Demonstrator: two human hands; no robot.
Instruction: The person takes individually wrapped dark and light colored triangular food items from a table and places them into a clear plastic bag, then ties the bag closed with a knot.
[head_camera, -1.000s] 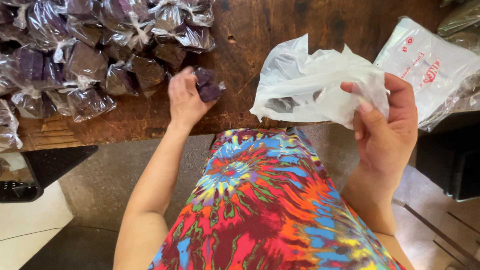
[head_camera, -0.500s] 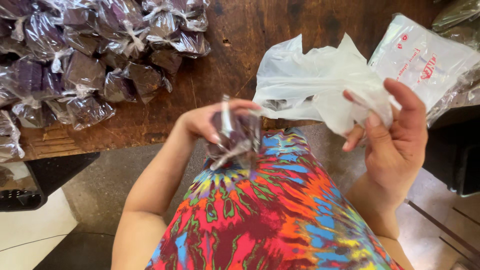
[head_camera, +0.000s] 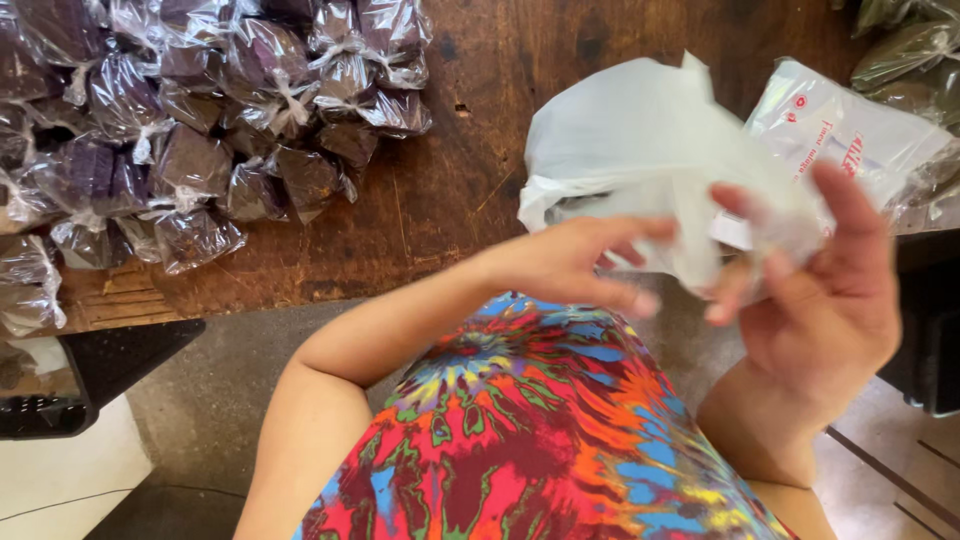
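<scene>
- Since the earlier frame the left hand (head_camera: 575, 265) has crossed from in front of the body to the thin white plastic bag (head_camera: 650, 160), and the small clear-wrapped purple packet it carried then no longer shows; whether it has gone into the bag cannot be told
- The left hand's fingers (head_camera: 640, 232) now lie fairly flat and close together, their tips pressed against the lower edge of the bag, as if parting it; nothing is visibly pinched between them
- The right hand (head_camera: 830, 300) props the bag from the other side; its fingers (head_camera: 845, 205) spread wide and half curled, some of the film gathered against the thumb so the bag stays up off the worktop (head_camera: 470, 200)
- The bag hangs between the two hands, above the worktop's near edge and the bright tie-dye garment (head_camera: 530, 440)
- The heap of tied purple packets (head_camera: 200, 140) lies on the worktop's left part, well apart from both hands; a flat stack of printed clear bags (head_camera: 850, 130) lies just behind the white bag
</scene>
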